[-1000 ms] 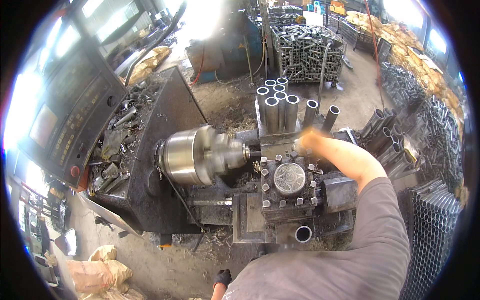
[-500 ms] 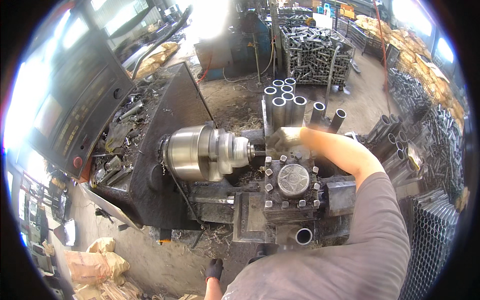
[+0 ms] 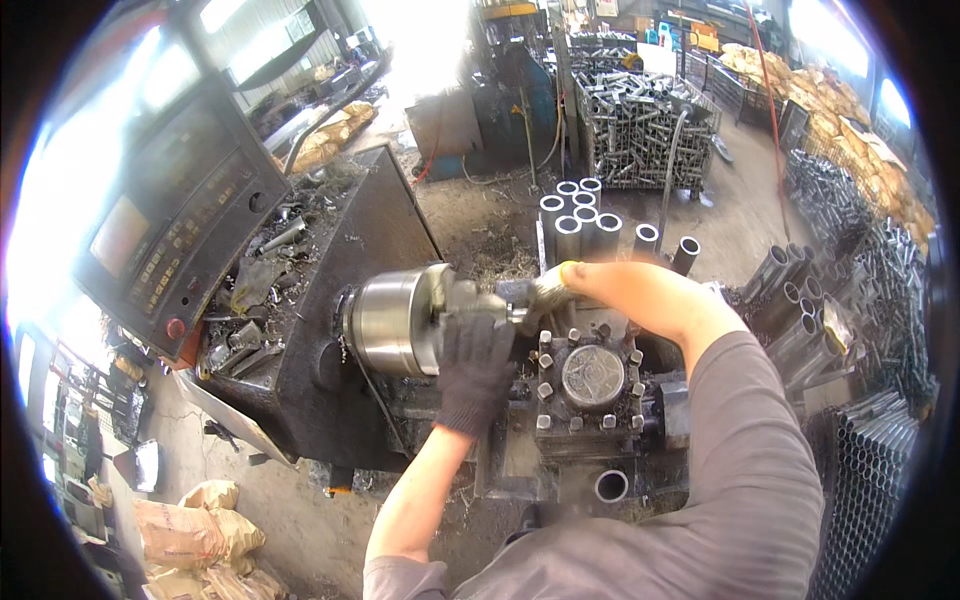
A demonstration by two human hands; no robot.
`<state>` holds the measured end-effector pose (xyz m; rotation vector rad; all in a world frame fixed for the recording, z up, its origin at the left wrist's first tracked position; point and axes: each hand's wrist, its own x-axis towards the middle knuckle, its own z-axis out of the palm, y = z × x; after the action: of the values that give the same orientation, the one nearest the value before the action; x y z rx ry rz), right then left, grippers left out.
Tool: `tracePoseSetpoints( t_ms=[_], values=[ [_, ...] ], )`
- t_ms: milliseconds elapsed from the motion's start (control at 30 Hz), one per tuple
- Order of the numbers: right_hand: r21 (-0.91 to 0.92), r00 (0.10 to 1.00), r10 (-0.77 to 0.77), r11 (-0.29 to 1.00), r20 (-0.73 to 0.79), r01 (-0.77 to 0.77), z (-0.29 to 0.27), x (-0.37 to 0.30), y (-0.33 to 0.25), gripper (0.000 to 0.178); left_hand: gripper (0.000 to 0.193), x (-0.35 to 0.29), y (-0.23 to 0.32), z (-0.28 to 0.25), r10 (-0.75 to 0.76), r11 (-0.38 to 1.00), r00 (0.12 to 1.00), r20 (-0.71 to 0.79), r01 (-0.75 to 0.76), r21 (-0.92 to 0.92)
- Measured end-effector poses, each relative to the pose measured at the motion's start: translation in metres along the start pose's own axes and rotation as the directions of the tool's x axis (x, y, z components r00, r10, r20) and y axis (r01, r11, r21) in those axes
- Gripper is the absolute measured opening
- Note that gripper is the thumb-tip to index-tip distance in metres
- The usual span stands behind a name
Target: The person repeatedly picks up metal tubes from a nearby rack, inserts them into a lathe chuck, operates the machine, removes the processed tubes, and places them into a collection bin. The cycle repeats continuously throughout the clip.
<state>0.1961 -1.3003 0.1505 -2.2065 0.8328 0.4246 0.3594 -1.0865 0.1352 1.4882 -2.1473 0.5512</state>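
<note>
My left hand [image 3: 476,365], in a dark knit glove, lies over the front of the lathe chuck [image 3: 385,322], its fingers stretched upward against the jaw side. What sits in the jaws is mostly covered by that hand. My right hand [image 3: 549,289], in a pale glove with a yellow cuff, reaches to the far side of the square tool post [image 3: 592,378], close to the outer end of the chuck. Motion blurs its fingers, so any grip there cannot be made out. A short metal tube [image 3: 611,487] lies on the near side of the post, open end toward me.
Several cut tubes [image 3: 568,226] stand upright beyond the tool post. A control panel [image 3: 165,240] with a red button leans at left, beside a chip-strewn ledge [image 3: 262,270]. Stacked tubes [image 3: 870,460] lie at right; a wire bin of metal parts [image 3: 650,130] stands behind.
My left hand has risen from low beside the machine to the chuck. My right hand has moved slightly left and nearer. The view has shifted a little, and the chuck area is now partly covered.
</note>
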Motion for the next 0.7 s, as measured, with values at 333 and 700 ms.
tracePoseSetpoints(
  t_ms=[333, 700],
  values=[
    [-0.242, 0.940, -0.311, 0.910, 0.144, 0.338, 0.007, -0.025, 0.170, 0.020, 0.045, 0.045, -0.014, 0.101, -0.030, 0.965, 0.992, 0.120, -0.002, 0.262],
    [-0.132, 0.657, 0.012, 0.976, -0.754, -0.170, 0.066, -0.159, 0.105, 0.049, 0.032, 0.007, 0.003, 0.055, 0.222, 0.974, 0.975, -0.033, -0.220, 0.050]
  ],
)
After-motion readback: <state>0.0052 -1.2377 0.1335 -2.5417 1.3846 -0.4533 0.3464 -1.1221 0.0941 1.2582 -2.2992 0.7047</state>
